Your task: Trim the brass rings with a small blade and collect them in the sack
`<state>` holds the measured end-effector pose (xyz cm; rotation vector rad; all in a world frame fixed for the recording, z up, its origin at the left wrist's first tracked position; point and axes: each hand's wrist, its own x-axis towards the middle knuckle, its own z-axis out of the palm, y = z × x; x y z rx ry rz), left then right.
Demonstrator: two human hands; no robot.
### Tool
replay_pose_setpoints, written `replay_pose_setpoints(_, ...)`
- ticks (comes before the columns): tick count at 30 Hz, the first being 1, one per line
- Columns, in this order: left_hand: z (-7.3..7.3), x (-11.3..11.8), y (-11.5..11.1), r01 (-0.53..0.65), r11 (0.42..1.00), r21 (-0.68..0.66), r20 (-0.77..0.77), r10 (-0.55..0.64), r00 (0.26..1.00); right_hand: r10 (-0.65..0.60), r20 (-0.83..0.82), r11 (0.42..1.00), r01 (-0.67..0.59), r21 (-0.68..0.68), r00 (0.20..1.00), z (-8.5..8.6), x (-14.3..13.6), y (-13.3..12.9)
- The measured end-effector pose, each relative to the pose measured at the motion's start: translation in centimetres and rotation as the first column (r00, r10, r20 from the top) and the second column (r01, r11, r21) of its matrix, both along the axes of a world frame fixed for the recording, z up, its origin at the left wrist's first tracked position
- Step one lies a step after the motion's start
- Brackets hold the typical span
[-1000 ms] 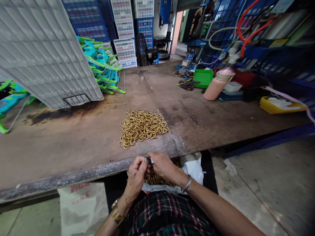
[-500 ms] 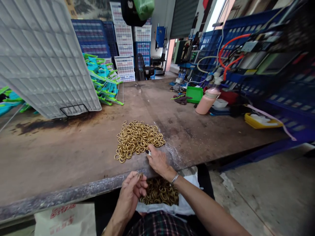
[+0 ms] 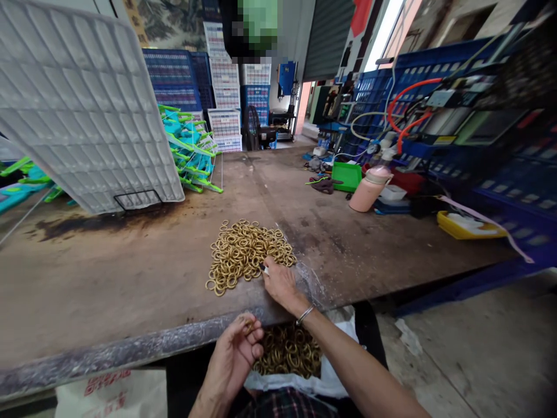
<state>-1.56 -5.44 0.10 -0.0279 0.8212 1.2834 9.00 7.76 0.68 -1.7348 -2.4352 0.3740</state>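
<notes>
A heap of brass-coloured rings [image 3: 246, 249] lies on the worktable [image 3: 152, 278]. At the heap's near right edge, my right hand [image 3: 282, 284] is closed in a pinch around a small black-tipped white object [image 3: 264, 269], whose kind I cannot make out. Lower and to the left, my left hand [image 3: 235, 354] is turned palm up in front of the table edge, its thumb and forefinger closed on a brass ring [image 3: 249, 327]. Below both hands, more rings [image 3: 291, 351] fill an open white bag [image 3: 337, 360] on my lap.
A ribbed grey tray [image 3: 108, 104] stands tilted at the left, beside turquoise and green plastic parts [image 3: 194, 154]. At the right are a pink bottle [image 3: 369, 190], a green tray [image 3: 347, 176], a yellow dish [image 3: 470, 226] and a machine with orange hoses [image 3: 407, 130]. Crates [image 3: 224, 75] rise behind.
The view has tilted slightly upward. My right hand's fingers have drawn in from a stretched pointing pose to a pinch at the heap. My left hand has turned palm upward with the ring.
</notes>
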Motion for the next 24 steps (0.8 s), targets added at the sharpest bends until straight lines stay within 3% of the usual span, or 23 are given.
replay_pose_setpoints(7,-0.4,-0.3,-0.2,-0.002,0.999,0.034,0.045,0.001,0.999,0.182,-0.004,0.983,-0.182,0.026,0.983,-0.8,2.8,-0.6)
replay_pose_setpoints(11,-0.4,-0.1,0.1,-0.007,1.0,0.025,0.044,0.006,0.999,0.158,-0.056,0.987,-0.155,0.049,0.986,-1.0,3.5,-0.4)
replay_pose_setpoints(15,-0.4,0.2,0.4,-0.012,1.0,0.007,0.024,0.012,1.0,0.081,-0.107,0.991,-0.068,0.116,0.991,-0.1,2.0,0.2)
replay_pose_setpoints(19,-0.7,0.3,0.3,-0.022,1.0,0.011,-0.049,0.023,0.999,0.001,-0.038,0.995,0.003,0.1,0.999,0.6,-0.7,1.1)
replay_pose_setpoints(24,-0.9,0.0,0.1,0.007,1.0,0.02,-0.129,-0.004,0.992,-0.018,0.018,0.996,0.016,0.092,1.0,0.0,-2.3,1.9)
